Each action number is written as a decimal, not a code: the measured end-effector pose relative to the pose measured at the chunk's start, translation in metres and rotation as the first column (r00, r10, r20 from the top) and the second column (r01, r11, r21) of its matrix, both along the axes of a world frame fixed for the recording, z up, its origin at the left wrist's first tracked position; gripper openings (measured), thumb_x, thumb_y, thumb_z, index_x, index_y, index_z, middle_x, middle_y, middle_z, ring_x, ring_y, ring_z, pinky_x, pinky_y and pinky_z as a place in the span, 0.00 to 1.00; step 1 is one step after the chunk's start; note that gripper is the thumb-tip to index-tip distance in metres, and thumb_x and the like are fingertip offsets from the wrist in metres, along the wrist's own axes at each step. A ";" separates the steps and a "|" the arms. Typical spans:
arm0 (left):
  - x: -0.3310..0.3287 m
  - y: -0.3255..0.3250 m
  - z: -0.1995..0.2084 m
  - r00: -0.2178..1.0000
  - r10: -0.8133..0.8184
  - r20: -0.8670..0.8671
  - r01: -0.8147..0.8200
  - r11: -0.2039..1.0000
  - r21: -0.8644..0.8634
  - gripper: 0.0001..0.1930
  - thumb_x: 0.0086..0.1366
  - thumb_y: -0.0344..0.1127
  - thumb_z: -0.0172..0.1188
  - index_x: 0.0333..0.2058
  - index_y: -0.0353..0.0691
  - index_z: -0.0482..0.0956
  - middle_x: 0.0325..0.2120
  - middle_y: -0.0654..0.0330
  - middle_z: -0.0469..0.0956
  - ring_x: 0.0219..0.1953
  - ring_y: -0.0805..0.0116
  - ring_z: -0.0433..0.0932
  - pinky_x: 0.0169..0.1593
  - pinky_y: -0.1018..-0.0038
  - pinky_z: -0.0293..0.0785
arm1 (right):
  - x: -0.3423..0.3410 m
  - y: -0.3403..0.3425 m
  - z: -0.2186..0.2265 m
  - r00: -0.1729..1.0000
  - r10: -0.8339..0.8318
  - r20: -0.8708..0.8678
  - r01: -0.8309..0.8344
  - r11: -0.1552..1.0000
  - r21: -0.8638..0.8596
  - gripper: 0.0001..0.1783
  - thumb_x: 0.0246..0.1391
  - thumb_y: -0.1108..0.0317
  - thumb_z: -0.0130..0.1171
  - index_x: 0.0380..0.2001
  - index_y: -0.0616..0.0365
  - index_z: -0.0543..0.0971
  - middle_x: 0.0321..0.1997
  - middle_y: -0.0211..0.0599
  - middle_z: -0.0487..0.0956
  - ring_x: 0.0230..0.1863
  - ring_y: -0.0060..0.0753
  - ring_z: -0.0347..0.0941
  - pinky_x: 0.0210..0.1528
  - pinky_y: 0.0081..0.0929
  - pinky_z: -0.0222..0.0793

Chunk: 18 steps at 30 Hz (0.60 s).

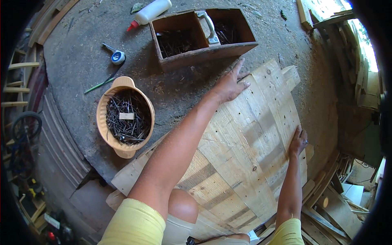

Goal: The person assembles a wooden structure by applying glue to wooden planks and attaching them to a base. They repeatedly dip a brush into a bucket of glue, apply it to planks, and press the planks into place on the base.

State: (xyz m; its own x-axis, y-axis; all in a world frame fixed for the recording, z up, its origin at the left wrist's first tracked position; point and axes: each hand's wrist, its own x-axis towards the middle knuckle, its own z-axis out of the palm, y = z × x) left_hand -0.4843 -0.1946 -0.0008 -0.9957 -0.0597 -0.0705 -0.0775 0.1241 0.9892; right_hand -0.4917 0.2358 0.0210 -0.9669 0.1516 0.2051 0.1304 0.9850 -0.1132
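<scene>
Both hands flat, fingers spread, gripping nothing: left hand (229,85) and right hand (298,141) pressing plank panel (241,151) directly beneath. Likely splinters; panel could slide off table (81,61), overhanging unsupported.

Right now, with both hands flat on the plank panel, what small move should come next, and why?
Probably lift the left hand toward the oval bowl of nails. The right hand already steadies the plank panel at its far edge, and neither hand holds a nail.
</scene>
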 end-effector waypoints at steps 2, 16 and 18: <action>0.004 -0.001 0.003 1.000 0.011 0.021 -0.012 0.999 0.036 0.47 0.64 0.40 0.66 0.74 0.45 0.46 0.57 0.60 0.78 0.67 0.56 0.69 0.71 0.65 0.57 | 0.002 -0.002 0.000 1.000 0.013 0.002 -0.013 1.000 -0.009 0.28 0.69 0.46 0.48 0.45 0.63 0.80 0.45 0.56 0.80 0.49 0.58 0.74 0.53 0.47 0.67; -0.005 0.012 0.010 0.999 -0.041 -0.012 0.040 0.997 -0.060 0.32 0.66 0.32 0.62 0.68 0.45 0.64 0.65 0.57 0.70 0.63 0.64 0.73 0.65 0.66 0.67 | -0.002 0.017 -0.018 0.986 -0.026 -0.166 0.025 1.000 -0.007 0.23 0.62 0.48 0.58 0.36 0.61 0.78 0.37 0.53 0.77 0.43 0.60 0.72 0.45 0.53 0.66; -0.002 0.008 0.016 0.998 -0.059 -0.039 0.049 0.973 -0.227 0.30 0.67 0.34 0.61 0.67 0.44 0.66 0.67 0.56 0.66 0.66 0.60 0.68 0.67 0.64 0.65 | -0.007 0.013 -0.029 0.990 -0.060 -0.130 0.057 0.998 -0.025 0.27 0.63 0.43 0.51 0.40 0.59 0.79 0.44 0.52 0.78 0.48 0.58 0.72 0.52 0.52 0.65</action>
